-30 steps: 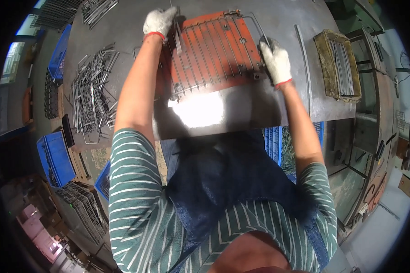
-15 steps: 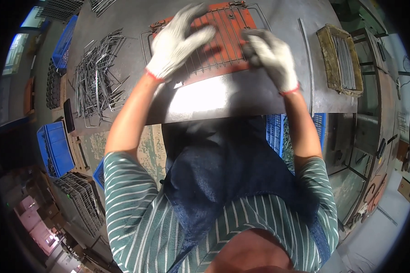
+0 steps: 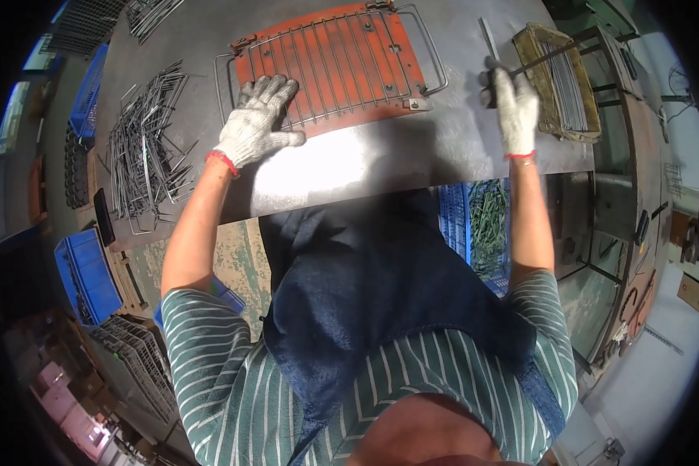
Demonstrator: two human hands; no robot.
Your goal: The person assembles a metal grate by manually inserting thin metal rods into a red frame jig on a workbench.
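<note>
— Counted? 
— One wire rack on one orange-red jig plate, one grey table; heap of bent wire pieces left, too many to count.

— Looks? 
— Thin parallel grey bars inside a rounded frame, lying flat mid-table.

— Hands? 
— Left hand gloved, spread flat on rack's near-left corner, gripping nothing. Right hand closed around one thin metal rod beside wooden tray.

— Room? 
— Bare tabletop along near edge.
</note>
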